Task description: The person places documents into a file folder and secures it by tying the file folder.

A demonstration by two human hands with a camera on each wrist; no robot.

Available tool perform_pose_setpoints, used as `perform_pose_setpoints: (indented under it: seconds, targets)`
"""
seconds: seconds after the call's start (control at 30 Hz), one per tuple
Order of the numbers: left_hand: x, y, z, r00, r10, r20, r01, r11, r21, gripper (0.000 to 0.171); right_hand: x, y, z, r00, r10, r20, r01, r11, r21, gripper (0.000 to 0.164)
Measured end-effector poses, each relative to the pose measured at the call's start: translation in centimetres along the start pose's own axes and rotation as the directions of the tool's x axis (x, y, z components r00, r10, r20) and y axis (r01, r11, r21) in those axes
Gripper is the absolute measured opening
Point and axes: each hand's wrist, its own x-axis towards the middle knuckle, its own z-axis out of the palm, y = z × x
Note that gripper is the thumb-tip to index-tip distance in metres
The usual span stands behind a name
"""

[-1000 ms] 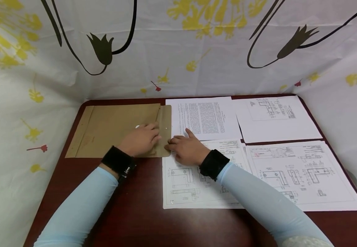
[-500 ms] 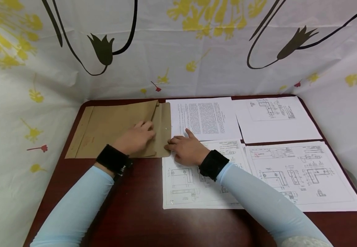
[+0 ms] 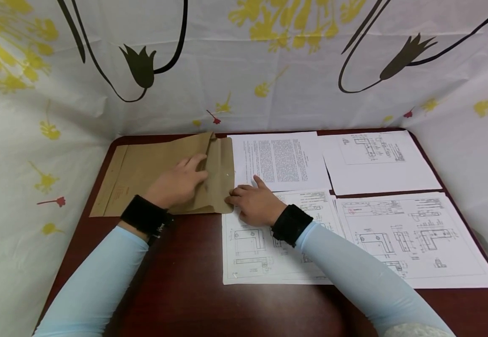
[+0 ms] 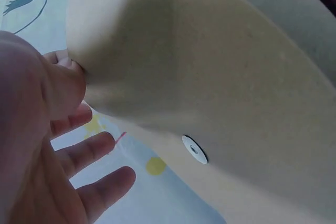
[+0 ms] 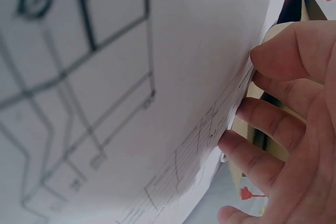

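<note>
A brown paper envelope [image 3: 149, 161] lies at the far left of the table, its flap [image 3: 224, 164] spread towards the right. My left hand [image 3: 174, 185] pinches the edge of the upper layer between thumb and forefinger and holds it raised, so the mouth gapes. The other left fingers extend loosely in the left wrist view. A round white button [image 4: 195, 149] sits on the raised paper there. At the flap's near corner, my right hand [image 3: 256, 203] pinches the paper with thumb and forefinger, above a printed drawing sheet [image 5: 121, 108]. The envelope's inside is hidden.
Right of the envelope lies a page of text [image 3: 277, 159], and beyond it a sheet with a small drawing [image 3: 374, 173]. Nearer are stacks of technical drawings, left [image 3: 248, 274] and right [image 3: 459, 267]. A patterned cloth [image 3: 244, 65] hangs behind the dark red table [image 3: 210, 299].
My left hand has shifted left and farther back, lifting the envelope's upper layer away from the flap, so its mouth has widened. My right hand has stayed at the flap corner.
</note>
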Motion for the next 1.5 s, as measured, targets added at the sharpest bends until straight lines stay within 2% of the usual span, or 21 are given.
perform_pose_setpoints:
  seconds: [0.27,0.57,0.83,0.97,1.07,1.2,1.37,1.5]
  targets:
    - [0.1,0.2,-0.8,1.0,0.003,-0.016,-0.003,1.0,0.031,0.034,-0.1,-0.1,0.0,1.0,-0.001,-0.001,0.001,1.0,-0.005,0.048]
    - [-0.1,0.3,-0.4,1.0,0.002,0.01,-0.003,1.0,0.013,0.03,-0.1,-0.1,0.0,1.0,0.003,0.013,-0.003,1.0,-0.001,0.052]
    - [0.1,0.4,0.9,0.999,-0.01,0.034,0.011,1.0,-0.024,0.026,-0.1,0.0,0.3,1.0,-0.002,0.013,0.001,1.0,0.02,0.054]
    - [0.2,0.7,1.8,0.998,-0.037,0.047,0.04,0.998,-0.057,0.024,-0.2,0.0,0.4,1.0,-0.005,0.005,0.005,1.0,0.029,0.054]
    - [0.3,1.0,2.7,0.997,-0.058,0.055,0.062,0.995,-0.079,0.026,-0.2,0.0,0.4,1.0,-0.011,-0.002,0.011,0.999,0.034,0.054]
    - [0.1,1.5,3.7,0.996,-0.056,0.068,0.063,0.992,-0.109,0.033,-0.3,0.0,0.3,1.0,-0.011,0.001,0.01,0.999,0.035,0.054]
    - [-0.2,2.1,4.6,0.989,-0.085,0.117,0.104,0.98,-0.168,0.041,-0.2,0.0,0.3,1.0,-0.001,0.013,0.001,0.999,0.034,0.055]
    - [-0.2,2.4,5.1,0.986,-0.117,0.123,0.135,0.979,-0.152,0.042,-0.3,0.0,0.3,1.0,0.0,0.014,-0.001,1.0,0.028,0.054]
